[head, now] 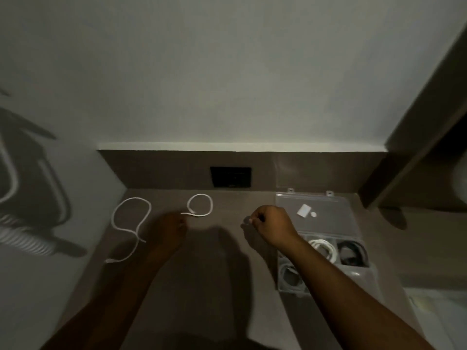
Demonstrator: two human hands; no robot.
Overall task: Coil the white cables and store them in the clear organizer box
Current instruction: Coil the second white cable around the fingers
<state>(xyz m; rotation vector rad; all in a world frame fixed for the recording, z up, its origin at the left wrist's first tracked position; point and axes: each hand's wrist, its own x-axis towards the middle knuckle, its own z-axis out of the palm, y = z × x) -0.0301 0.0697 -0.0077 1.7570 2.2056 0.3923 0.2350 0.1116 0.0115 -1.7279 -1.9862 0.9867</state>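
Observation:
Two loose white cables lie on the brown desk [202, 274]. The short cable [211, 202] forms one loop at the desk's middle back, and my left hand [168, 229] pinches its near end. The long cable [131, 223] snakes at the left, untouched. My right hand [271, 223] hovers left of the clear organizer box [328, 224], fingers curled shut; whether it holds anything is unclear. The box stands open at the right, with a coiled white cable [324, 247] and a coiled black cable [352, 252] in its near compartments.
A black wall socket [230, 177] sits in the brown back panel. The box's clear lid [307, 173] leans against that panel. A small white card and disc [305, 210] lie in the box's far section. A dark cabinet side [417, 122] rises at the right.

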